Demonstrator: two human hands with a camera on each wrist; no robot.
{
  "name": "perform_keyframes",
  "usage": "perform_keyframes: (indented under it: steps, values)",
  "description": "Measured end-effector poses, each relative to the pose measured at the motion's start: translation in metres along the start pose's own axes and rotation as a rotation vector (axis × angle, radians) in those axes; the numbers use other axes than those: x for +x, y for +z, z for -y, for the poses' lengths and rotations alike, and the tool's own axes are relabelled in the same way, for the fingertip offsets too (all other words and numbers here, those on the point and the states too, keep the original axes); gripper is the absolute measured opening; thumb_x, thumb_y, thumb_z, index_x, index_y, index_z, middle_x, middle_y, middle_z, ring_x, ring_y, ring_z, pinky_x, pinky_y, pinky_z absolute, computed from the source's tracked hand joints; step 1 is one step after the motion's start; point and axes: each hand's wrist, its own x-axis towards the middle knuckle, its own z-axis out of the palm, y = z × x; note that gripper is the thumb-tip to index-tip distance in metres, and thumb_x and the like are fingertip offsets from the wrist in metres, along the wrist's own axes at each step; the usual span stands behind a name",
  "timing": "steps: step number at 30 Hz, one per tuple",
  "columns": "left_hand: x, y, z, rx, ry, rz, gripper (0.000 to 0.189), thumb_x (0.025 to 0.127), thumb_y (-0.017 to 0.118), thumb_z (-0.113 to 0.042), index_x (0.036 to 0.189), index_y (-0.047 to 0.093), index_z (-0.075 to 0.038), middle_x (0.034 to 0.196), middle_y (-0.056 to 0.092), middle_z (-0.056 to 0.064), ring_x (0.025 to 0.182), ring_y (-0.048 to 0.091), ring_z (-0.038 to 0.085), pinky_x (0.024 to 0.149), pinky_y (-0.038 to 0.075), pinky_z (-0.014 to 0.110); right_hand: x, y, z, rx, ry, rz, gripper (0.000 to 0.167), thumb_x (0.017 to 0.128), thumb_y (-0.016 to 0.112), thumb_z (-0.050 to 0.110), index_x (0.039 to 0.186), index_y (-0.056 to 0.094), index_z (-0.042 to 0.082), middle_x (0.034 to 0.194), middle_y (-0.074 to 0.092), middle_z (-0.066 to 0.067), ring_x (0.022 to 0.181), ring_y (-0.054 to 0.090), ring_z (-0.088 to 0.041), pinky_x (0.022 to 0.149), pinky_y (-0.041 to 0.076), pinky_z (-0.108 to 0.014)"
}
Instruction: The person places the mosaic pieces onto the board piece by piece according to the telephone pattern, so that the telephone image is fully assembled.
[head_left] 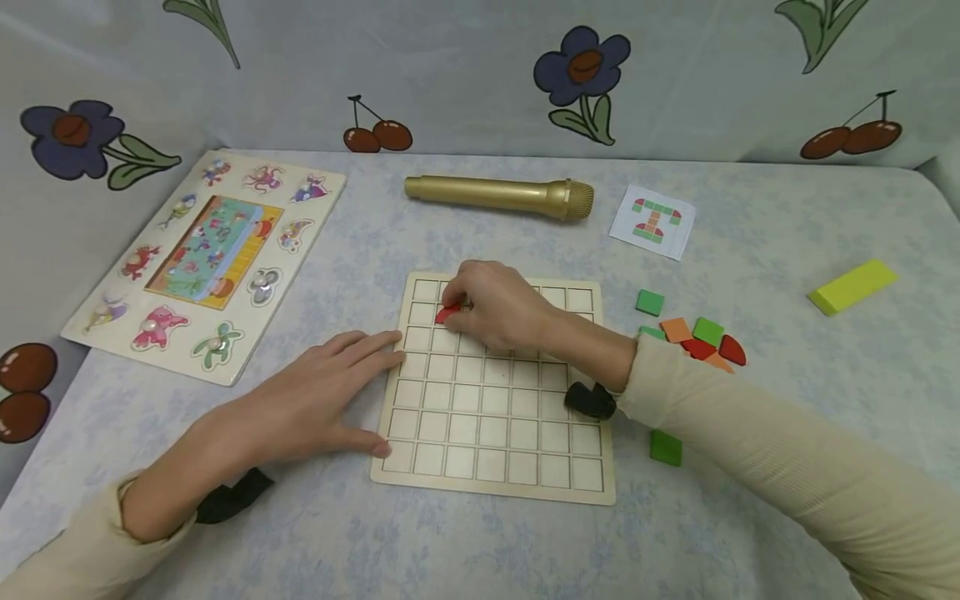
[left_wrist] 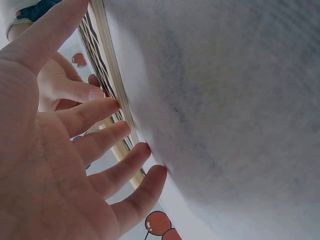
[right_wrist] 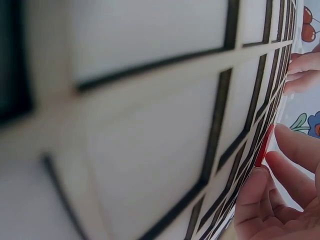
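A pale wooden grid board (head_left: 492,492) with square recesses lies mid-table. My right hand (head_left: 498,307) reaches over its upper left part and pinches a red tile (head_left: 447,313) between thumb and fingers; in the right wrist view the red tile (right_wrist: 265,145) is against the grid. My left hand (head_left: 318,400) rests at the board's left side, fingers spread, fingertips and thumb touching the edge. The left wrist view shows the left hand (left_wrist: 75,160) with straight fingers along the board's side.
Loose green (head_left: 649,302), orange and red tiles lie right of the board, partly behind the right sleeve. Behind are a gold microphone (head_left: 487,192) and a pattern card (head_left: 652,222). A picture puzzle board (head_left: 247,333) lies left, a yellow block (head_left: 853,287) far right.
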Motion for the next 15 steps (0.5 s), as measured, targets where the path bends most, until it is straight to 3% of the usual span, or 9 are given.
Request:
perform_keyframes:
  steps: [15]
  values:
    - [-0.0006, 0.0005, 0.0013, -0.001, -0.003, -0.002, 0.097, 0.075, 0.076, -0.063, 0.151, 0.041, -0.014, 0.161, 0.023, 0.0, 0.142, 0.028, 0.03, 0.106, 0.033, 0.056, -0.0046, -0.0067, -0.0018, 0.016, 0.069, 0.075, 0.022, 0.088, 0.065, 0.003, 0.108, 0.076, 0.006, 0.092, 0.06, -0.005, 0.079, 0.052, -0.02, 0.071, 0.044, -0.032]
